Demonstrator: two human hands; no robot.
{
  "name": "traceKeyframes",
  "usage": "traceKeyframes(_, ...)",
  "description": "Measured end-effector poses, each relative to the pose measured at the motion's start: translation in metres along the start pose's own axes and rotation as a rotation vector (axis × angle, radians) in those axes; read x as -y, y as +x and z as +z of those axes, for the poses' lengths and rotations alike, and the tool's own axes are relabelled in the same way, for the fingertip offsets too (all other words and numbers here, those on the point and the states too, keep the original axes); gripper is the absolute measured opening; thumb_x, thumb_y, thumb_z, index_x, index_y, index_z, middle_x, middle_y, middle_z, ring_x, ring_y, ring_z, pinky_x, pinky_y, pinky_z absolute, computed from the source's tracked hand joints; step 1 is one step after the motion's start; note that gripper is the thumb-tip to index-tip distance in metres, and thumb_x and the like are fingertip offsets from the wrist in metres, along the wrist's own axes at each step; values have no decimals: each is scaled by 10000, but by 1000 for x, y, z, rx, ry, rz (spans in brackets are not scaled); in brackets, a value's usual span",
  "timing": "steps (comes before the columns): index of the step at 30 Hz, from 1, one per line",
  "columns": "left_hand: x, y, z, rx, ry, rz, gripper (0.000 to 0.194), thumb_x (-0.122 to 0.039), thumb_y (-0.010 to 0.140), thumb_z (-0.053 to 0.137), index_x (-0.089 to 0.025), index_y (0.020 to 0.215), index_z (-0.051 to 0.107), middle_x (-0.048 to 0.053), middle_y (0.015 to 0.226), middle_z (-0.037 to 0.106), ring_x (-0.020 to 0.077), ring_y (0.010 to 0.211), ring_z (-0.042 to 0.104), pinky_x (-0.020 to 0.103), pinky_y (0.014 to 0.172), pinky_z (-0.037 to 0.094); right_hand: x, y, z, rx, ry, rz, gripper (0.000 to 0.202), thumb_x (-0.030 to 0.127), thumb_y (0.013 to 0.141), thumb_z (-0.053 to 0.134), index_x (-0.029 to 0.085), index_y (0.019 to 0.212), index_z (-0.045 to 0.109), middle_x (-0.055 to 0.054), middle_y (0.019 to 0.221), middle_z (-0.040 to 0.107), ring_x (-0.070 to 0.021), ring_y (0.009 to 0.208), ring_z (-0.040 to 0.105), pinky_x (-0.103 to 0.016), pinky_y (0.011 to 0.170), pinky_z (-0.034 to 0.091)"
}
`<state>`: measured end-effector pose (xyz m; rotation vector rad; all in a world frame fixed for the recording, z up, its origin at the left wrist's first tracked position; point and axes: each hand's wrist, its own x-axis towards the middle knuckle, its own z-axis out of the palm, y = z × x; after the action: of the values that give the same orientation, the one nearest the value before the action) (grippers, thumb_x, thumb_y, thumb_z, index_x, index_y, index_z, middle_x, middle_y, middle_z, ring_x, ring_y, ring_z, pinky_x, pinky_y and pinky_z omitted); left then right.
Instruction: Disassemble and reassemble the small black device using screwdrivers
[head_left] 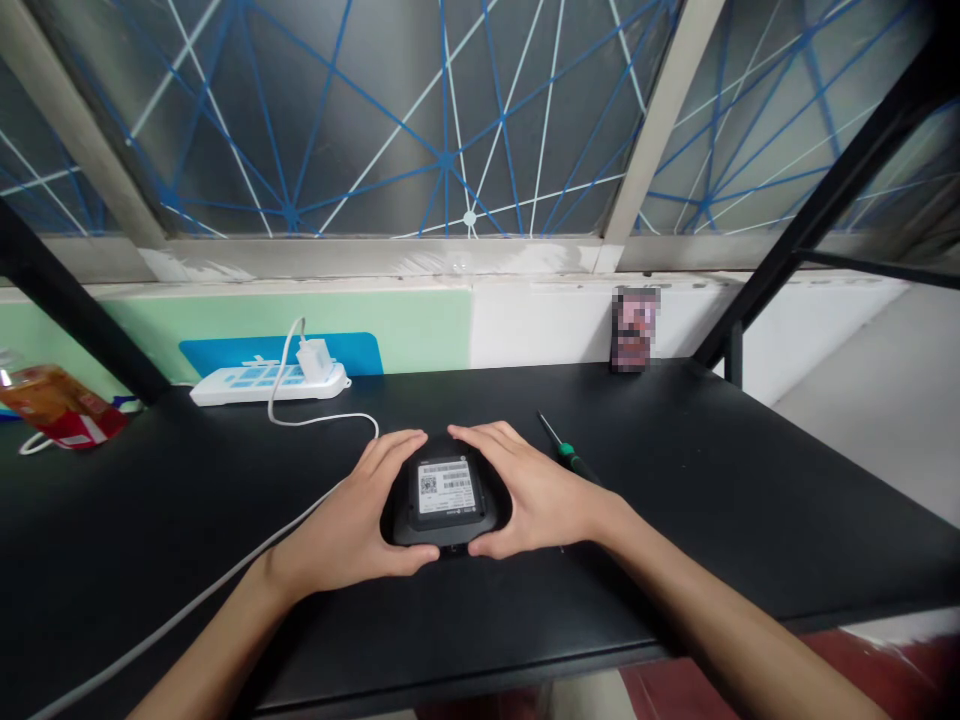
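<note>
Between my two hands is a black electronic device [491,508] with rounded sides, its white printed label [454,488] and square code facing up. My left hand [367,515] wraps its left side, thumb at the near edge and fingers at the far edge. On the opposite side my right hand [529,490] grips it in the same way. A screwdriver [568,455] with a green and black handle lies just beyond my right hand, partly hidden by it, its metal tip pointing away to the left.
A white power strip [247,385] with a plugged-in charger [315,360] lies at the back left, its white cable [225,580] crossing the black table [750,500]. An orange-red packet [67,405] sits far left. A blurred upright object [634,330] leans against the wall.
</note>
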<state>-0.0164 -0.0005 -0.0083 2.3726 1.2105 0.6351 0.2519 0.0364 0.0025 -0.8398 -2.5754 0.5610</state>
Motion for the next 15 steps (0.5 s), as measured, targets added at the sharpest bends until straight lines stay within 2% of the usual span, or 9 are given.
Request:
traceKeyframes(5,6,-2,1,44,-30,-80,1202,-519,716,848,-266,1603,77,176,1663,179,433,1527,224,635,1223,275,-5,0,-4,-51,-2,-1,1155,531,597,866,151,1533,307,-190,1520,454,-347,1365,429,-538,1154,410)
traceKeyframes(8,6,-2,1,93,-37,-149,1285,-551,702,850,-222,1613,7,225,1673,152,446,1530,211,655,1211,270,-10,-1,-8,-86,0,27,1129,493,609,862,167,1534,303,-180,1471,486,-341,1350,440,-544,1141,422)
traceKeyframes(11,4,0,-1,136,10,-182,1285,-563,691,855,-194,1616,43,240,1666,192,437,1524,242,651,1215,259,-16,-2,-11,-116,0,70,1138,488,616,858,158,1543,285,-179,1447,499,-340,1348,442,-548,1150,413)
traceKeyframes(15,4,1,-1,159,79,-99,1263,-598,640,877,-185,1602,172,228,1633,298,449,1501,294,642,1217,265,-24,-2,-14,-160,23,121,1156,501,617,857,174,1553,262,-179,1444,505,-353,1355,442,-587,1154,395)
